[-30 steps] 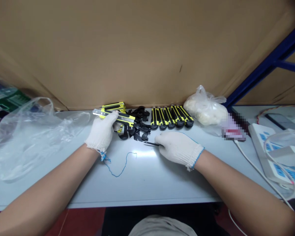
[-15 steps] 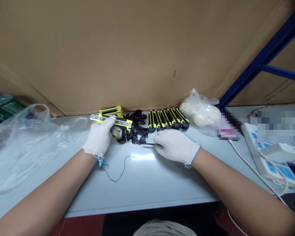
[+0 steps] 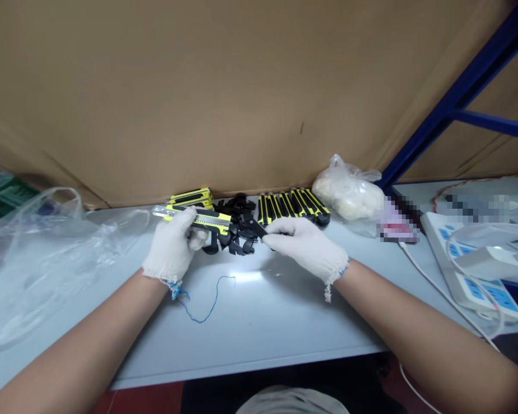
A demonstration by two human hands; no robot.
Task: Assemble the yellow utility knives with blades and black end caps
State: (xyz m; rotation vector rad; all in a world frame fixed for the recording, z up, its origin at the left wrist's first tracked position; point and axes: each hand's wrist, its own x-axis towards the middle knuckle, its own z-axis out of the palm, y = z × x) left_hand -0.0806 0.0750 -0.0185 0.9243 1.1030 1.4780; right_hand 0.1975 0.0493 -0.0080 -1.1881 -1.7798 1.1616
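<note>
My left hand (image 3: pixel 171 246), in a white knit glove, grips a yellow and black utility knife (image 3: pixel 213 219) that lies sideways, its metal end to the left. My right hand (image 3: pixel 309 244), gloved the same way, pinches a black plastic piece (image 3: pixel 256 227) between thumb and fingers. That piece points up and left, over the loose pile of black plastic parts (image 3: pixel 243 247) between my hands. Behind my left hand are stacked more yellow and black knives (image 3: pixel 191 196). A slanted row of utility knives (image 3: pixel 290 207) lies just beyond my right hand.
A crumpled clear plastic bag (image 3: pixel 47 270) covers the table's left side. At the back right sits a tied bag with pale contents (image 3: pixel 349 192). White power strips (image 3: pixel 470 270) and cables lie at the right. A loose blue thread (image 3: pixel 213 305) trails from my left cuff.
My right hand has raised and turned the black piece, from lying level near the table to slanting up-left over the pile. My left hand still holds the knife.
</note>
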